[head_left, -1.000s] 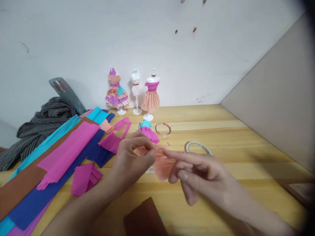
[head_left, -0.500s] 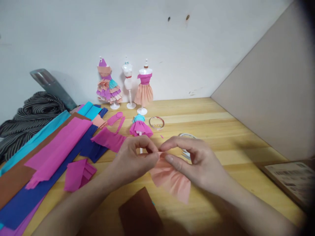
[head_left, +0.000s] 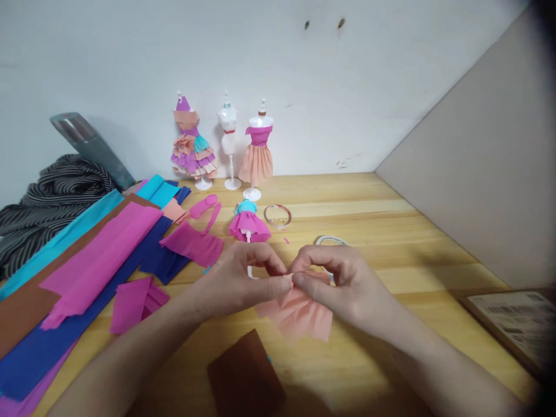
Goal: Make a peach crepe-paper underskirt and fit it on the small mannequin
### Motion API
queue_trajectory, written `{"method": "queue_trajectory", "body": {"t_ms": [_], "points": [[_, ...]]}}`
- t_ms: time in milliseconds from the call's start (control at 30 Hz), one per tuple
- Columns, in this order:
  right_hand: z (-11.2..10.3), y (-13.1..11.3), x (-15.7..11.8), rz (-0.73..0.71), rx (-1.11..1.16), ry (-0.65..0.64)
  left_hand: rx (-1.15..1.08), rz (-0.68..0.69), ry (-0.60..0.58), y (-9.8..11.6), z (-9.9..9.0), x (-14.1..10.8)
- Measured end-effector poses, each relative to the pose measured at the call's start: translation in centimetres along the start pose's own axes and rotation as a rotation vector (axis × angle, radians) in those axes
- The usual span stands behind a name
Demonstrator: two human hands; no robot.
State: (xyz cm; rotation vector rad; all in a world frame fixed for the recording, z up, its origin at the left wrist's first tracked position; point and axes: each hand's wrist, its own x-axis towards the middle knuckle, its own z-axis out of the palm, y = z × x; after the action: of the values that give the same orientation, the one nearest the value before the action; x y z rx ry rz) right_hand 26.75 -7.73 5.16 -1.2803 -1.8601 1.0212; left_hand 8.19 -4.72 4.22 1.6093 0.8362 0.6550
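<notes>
A gathered peach crepe paper piece [head_left: 306,315] hangs fanned out below my fingertips. My left hand [head_left: 247,278] pinches its top edge between thumb and index finger. Right beside it, my right hand [head_left: 332,281] pinches the same edge, the fingertips of both hands nearly touching. Just beyond my hands stands a small form with a turquoise top and magenta skirt [head_left: 249,225]. White rings [head_left: 330,240] lie partly hidden behind my right hand. A brown paper piece [head_left: 245,373] rests on the wooden table [head_left: 391,231] below my left hand.
Three mini mannequins [head_left: 194,145] [head_left: 229,142] [head_left: 257,153] stand by the wall. Paper strips [head_left: 104,255], magenta pieces [head_left: 136,304] and a striped cloth [head_left: 65,197] lie left, near a leaning bottle [head_left: 93,145]. A clear ring [head_left: 278,216] lies mid-table; a cardboard box [head_left: 512,318] sits right.
My right thumb and index finger have closed on the peach paper's edge. My left hand has moved slightly right, and the paper's lower edge has risen a little.
</notes>
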Motion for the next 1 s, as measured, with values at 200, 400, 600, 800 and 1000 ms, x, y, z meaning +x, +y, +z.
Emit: {"method": "queue_trajectory", "body": {"t_ms": [200,400,600,800,1000], "points": [[-0.1,0.4,0.2,0.06,0.076,-0.059,0.001,0.021,-0.108,0.0,-0.9,-0.1],[-0.4,0.5,0.4,0.013,0.048,0.002,-0.03,-0.053,-0.13,-0.5,-1.2,0.0],[-0.1,0.5,0.4,-0.026,-0.054,0.034,0.169,0.035,0.14,-0.6,-0.1,-0.3],[0.1,0.7,-0.1,-0.113,-0.192,0.056,0.291,0.128,0.191,0.0,-0.1,-0.4],[0.3,1.1,-0.7,-0.277,-0.36,0.088,0.096,-0.096,0.097,-0.3,-0.5,0.0]]}}
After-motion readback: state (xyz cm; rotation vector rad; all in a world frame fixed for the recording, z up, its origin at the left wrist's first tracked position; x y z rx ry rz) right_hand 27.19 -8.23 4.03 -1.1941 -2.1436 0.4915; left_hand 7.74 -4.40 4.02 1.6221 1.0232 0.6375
